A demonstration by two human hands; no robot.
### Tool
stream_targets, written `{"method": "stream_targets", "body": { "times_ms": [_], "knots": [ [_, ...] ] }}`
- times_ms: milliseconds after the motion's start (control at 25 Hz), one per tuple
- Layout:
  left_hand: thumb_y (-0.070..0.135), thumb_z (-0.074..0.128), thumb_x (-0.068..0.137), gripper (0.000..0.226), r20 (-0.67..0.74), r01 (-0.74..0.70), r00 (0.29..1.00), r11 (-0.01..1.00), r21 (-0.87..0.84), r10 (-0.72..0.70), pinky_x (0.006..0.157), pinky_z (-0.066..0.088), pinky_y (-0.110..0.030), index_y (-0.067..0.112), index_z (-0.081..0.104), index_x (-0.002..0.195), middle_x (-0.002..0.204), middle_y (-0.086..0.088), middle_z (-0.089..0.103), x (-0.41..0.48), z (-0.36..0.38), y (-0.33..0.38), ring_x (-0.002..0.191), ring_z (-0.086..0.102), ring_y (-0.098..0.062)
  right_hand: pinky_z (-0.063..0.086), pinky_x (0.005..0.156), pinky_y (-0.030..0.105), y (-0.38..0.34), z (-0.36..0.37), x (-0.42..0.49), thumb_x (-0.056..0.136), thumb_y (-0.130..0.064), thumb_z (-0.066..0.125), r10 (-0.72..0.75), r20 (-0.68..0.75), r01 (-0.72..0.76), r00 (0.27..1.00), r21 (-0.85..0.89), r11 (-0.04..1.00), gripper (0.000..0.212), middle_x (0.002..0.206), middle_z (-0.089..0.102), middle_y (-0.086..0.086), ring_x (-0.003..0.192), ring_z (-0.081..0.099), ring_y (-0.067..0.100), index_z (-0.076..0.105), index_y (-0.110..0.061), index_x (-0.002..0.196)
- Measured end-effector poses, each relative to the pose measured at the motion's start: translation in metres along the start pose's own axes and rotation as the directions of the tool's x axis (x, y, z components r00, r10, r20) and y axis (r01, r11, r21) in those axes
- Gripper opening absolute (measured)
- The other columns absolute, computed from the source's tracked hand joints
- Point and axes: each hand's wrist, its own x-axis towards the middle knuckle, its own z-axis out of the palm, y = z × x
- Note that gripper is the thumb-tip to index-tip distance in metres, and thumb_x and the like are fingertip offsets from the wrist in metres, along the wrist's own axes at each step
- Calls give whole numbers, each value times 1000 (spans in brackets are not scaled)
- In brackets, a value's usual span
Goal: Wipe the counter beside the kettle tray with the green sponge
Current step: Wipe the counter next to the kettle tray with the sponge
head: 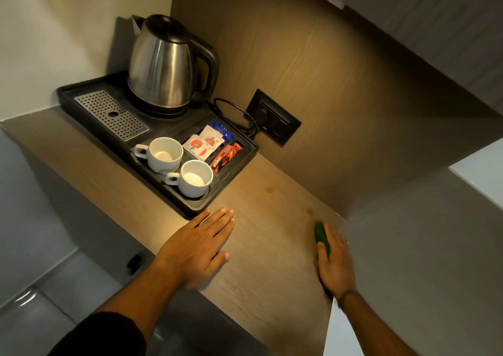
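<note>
Wiping is under way: the right hand (336, 263) presses its grip closed over the green sponge (321, 237) at the tabletop's (266, 260) far right corner, while the left hand (197, 249) lies flat, fingers spread, holding nothing, just beside the kettle tray (215, 197). Next, judging by position, comes a sweep toward two brown stains (270, 190), the nearer almost at the sponge. On the tray: two cups (165, 154), one kettle (166, 64).

A wooden counter (261, 246) is carrying a black kettle tray (206, 206) toward its back-left corner; two brownish stains (270, 190) are sitting beside the tray.
</note>
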Motion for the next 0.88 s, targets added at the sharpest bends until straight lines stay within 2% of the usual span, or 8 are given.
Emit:
{"method": "stream_targets", "body": {
  "times_ms": [80,240,320,400,480,600,800,880],
  "knots": [
    [58,21,106,72,-5,-7,1000,1000,-1,7,128,-10,-42,21,2,165,176,0,-1,0,0,0,159,-12,-14,23,123,52,-26,1,40,105,-18,49,100,-4,-99,995,55,994,51,160,40,10,150,30,31,37,-15,155],
    [59,17,106,72,24,7,1000,1000,-25,-7,131,-5,-44,21,0,165,176,1,-2,-1,-3,2,159,-14,-13,18,125,48,-10,14,3,106,-35,43,-183,57,182,981,24,983,53,162,33,-7,153,21,17,32,-27,157],
    [58,15,107,71,39,-2,999,1000,4,2,131,-2,-45,20,-2,165,176,0,-5,0,-4,3,159,-15,-14,23,124,51,7,5,6,106,-35,42,-112,28,112,993,12,994,52,161,36,-4,152,24,20,33,-28,156],
    [56,15,107,70,59,-15,998,1000,19,14,131,-3,-46,19,-2,165,176,-1,-7,0,-3,4,159,-16,-16,26,122,53,-8,3,44,106,-23,48,37,-11,-37,999,14,999,51,160,40,8,150,29,29,37,-19,155],
    [55,15,108,69,81,-43,996,999,17,41,130,-7,-46,20,-3,165,176,-2,-7,3,-3,4,159,-16,-17,24,123,51,-37,10,64,105,-15,50,-4,24,4,1000,27,1000,51,160,40,11,150,28,31,37,-13,155],
    [53,17,108,69,82,-65,995,998,27,62,130,-5,-48,17,2,165,177,-4,-1,4,-3,4,160,-10,-19,13,125,42,-33,18,36,106,-20,49,-208,82,209,975,-2,978,54,160,33,-4,153,21,21,32,-20,157],
    [57,23,104,73,59,4,998,999,38,-6,130,-3,-51,18,8,165,176,-6,4,5,-1,15,161,-5,-22,22,123,53,-33,3,65,105,-13,49,-28,43,28,999,9,1000,52,161,37,12,152,25,33,36,-12,155],
    [60,22,104,74,64,-1,998,999,32,-1,130,-2,-54,21,9,165,176,-4,3,5,2,16,161,-6,-22,20,124,52,-52,14,64,105,-14,50,-125,87,125,988,1,992,53,162,35,9,153,23,30,35,-13,156]
  ]
}}
